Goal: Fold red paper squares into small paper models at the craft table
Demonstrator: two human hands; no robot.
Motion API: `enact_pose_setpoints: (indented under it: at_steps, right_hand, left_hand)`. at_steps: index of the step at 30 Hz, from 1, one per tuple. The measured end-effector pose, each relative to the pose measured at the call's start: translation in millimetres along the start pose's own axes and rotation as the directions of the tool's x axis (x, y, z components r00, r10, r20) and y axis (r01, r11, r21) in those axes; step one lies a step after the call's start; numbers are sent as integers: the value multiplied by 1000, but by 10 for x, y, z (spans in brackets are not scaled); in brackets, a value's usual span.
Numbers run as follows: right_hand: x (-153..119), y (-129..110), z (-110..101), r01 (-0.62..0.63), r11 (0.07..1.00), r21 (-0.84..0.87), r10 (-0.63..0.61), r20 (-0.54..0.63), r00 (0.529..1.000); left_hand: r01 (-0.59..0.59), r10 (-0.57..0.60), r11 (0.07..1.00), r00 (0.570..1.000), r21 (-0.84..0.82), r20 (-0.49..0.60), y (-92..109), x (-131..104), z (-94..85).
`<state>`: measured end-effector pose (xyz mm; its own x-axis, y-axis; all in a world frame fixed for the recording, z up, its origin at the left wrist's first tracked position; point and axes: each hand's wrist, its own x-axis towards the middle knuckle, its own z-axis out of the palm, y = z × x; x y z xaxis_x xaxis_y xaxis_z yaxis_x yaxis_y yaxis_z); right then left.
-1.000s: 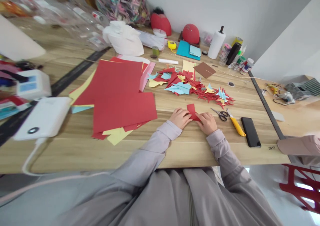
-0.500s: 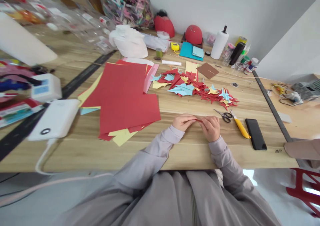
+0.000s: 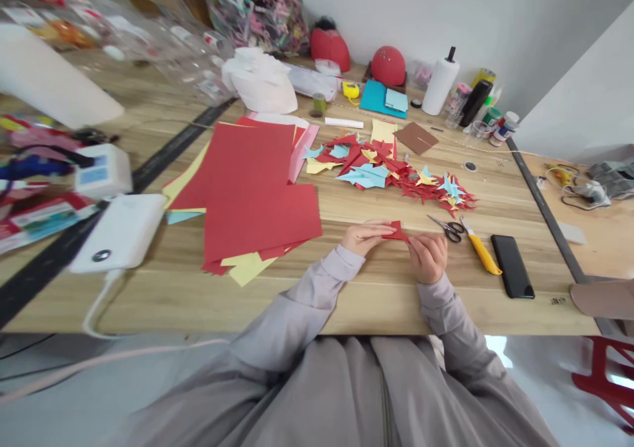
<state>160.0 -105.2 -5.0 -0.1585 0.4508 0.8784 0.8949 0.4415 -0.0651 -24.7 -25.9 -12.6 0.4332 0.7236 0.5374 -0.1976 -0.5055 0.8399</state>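
Observation:
A small folded piece of red paper (image 3: 395, 230) is between my hands over the table near its front edge. My left hand (image 3: 365, 237) grips its left side with the fingers together. The fingers of my right hand (image 3: 428, 254) pinch its right tip. Beyond the hands lies a pile of folded red, blue and yellow paper pieces (image 3: 364, 175). Large red sheets (image 3: 257, 183) are stacked to the left, with yellow and pink ones showing beneath. Black-handled scissors (image 3: 452, 231) rest just right of my right hand.
A yellow-handled cutter (image 3: 483, 253) and a black phone (image 3: 512, 266) lie at the right. A white power bank (image 3: 119, 232) with a cable sits at the left. Teal paper (image 3: 379, 97), a white bottle (image 3: 440, 86) and a tape measure (image 3: 351, 90) stand farther back.
My right hand has shifted slightly right, away from my left. More of the red piece now shows between them. The whole view has moved a little.

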Motion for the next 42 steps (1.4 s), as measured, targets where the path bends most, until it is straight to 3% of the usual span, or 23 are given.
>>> enact_pose_setpoints:
  at_steps: [10,14,17,20,25,31,35,42]
  right_hand:
    - [-17,-17,-17,5,1000,4,-5,25,1000]
    - [-28,-17,-10,14,1000,13,-14,40,999]
    - [-45,-10,-2,2,1000,20,-3,57,998]
    - [-57,-2,-6,-3,1000,21,1,77,997]
    - [-33,-31,-19,-2,1000,16,1,53,999]
    - [3,-79,36,-204,957,209,231,-113,966]
    - [10,-60,65,-256,926,276,282,-58,958]
    - [-9,-35,72,-221,947,234,218,41,975]
  left_hand:
    - [59,-59,998,998,-14,8,34,0,7]
    - [190,-193,979,981,-74,-34,88,-7,45]
    - [262,-282,940,957,-219,-69,84,-23,83]
    - [267,-307,911,948,-314,-84,55,-37,105]
    - [223,-245,955,965,-197,-92,38,-31,72]
    - [229,-261,936,961,-267,-89,41,-12,40]
    - [237,-292,901,951,-363,-105,55,-7,51]
    - [251,-334,834,938,-492,-89,50,-22,86]
